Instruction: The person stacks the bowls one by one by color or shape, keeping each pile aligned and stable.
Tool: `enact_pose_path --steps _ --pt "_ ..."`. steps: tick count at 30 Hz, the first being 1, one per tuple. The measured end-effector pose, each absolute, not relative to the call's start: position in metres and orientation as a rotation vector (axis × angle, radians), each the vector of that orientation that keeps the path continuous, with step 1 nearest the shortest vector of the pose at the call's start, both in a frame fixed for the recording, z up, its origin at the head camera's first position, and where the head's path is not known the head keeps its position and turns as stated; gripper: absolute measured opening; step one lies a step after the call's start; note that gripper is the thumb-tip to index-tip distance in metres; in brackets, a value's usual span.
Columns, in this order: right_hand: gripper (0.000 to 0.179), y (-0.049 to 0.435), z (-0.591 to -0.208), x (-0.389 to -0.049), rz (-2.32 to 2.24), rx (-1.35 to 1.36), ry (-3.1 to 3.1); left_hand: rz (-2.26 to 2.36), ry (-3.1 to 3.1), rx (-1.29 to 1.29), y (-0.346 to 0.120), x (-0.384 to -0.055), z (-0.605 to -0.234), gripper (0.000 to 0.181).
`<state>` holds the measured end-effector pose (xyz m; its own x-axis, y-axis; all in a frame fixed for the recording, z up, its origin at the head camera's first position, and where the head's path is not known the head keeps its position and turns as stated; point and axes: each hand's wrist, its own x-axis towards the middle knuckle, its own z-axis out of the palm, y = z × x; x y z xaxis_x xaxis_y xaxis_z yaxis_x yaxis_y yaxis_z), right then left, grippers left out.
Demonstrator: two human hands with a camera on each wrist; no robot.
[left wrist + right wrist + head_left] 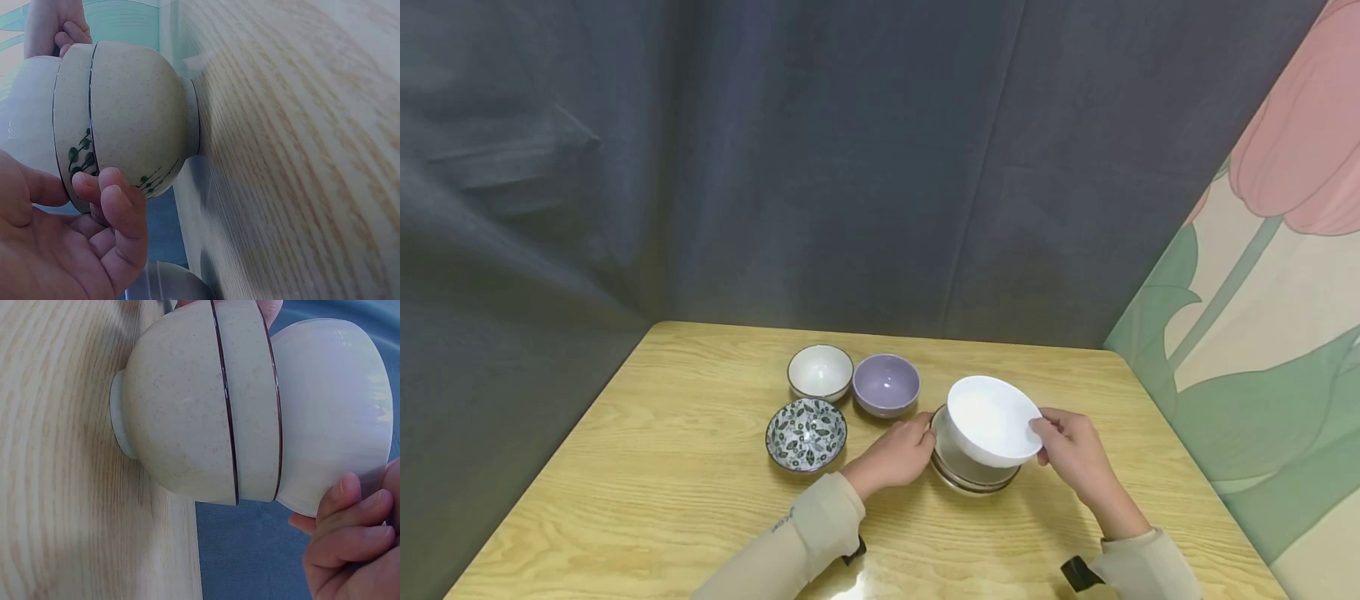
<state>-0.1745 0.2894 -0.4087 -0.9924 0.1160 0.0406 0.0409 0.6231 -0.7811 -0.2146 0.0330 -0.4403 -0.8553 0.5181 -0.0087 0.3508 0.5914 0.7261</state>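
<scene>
Fingers (342,544) of the right hand (1075,454) are curled against the thumb, pinching the edge of a white bowl (992,417). That bowl is tilted over two nested speckled bowls; whether its base touches the upper one (259,412) cannot be told. The left hand (895,456) has its thumb and bent fingers closed on the rim of the upper speckled bowl, at the side away from the right hand. The lower speckled bowl (181,406) stands upright on the worktop (625,467). Left of this stack, a purple bowl (886,385) sits just beside a dark-rimmed pale bowl (820,371), with a leaf-patterned bowl (806,435) in front. Behind hangs a dark curtain (850,167).
</scene>
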Motion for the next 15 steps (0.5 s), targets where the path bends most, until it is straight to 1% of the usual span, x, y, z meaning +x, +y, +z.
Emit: enact_pose_path --steps 15 --pt "0.037 0.2881 -0.4099 -0.1740 1.374 -0.125 -2.734 1.099 2.606 0.727 0.0330 -0.2156 -0.4405 0.048"
